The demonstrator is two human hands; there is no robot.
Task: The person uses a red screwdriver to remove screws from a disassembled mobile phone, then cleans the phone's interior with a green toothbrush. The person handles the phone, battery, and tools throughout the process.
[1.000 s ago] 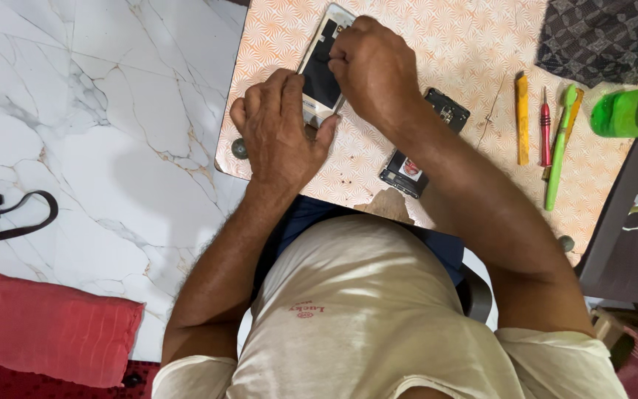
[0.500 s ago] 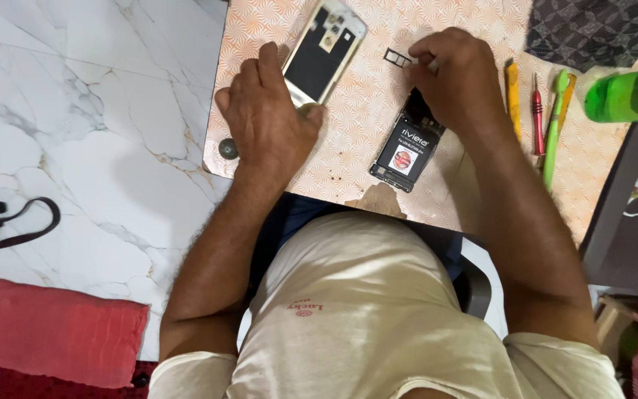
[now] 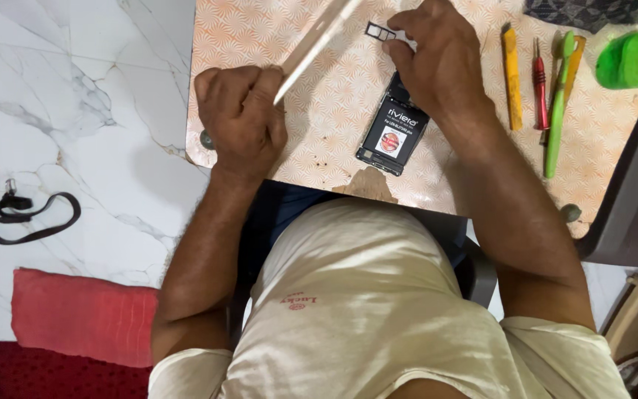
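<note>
Bare tabletop [image 3: 319, 140] lies between the hands, while tools crowd the right side: a yellow pry tool [image 3: 512, 77], a red screwdriver [image 3: 540, 81] and a green tool [image 3: 557, 111], well apart from the near edge. The left hand [image 3: 241, 122] is curled shut around the phone frame [image 3: 317, 46], now tipped up on edge where half a second ago it lay flat; the right hand [image 3: 441, 63] pinches a small card tray [image 3: 379, 31] at its fingertips. The black battery [image 3: 393, 133] lies just under that wrist, as before.
</note>
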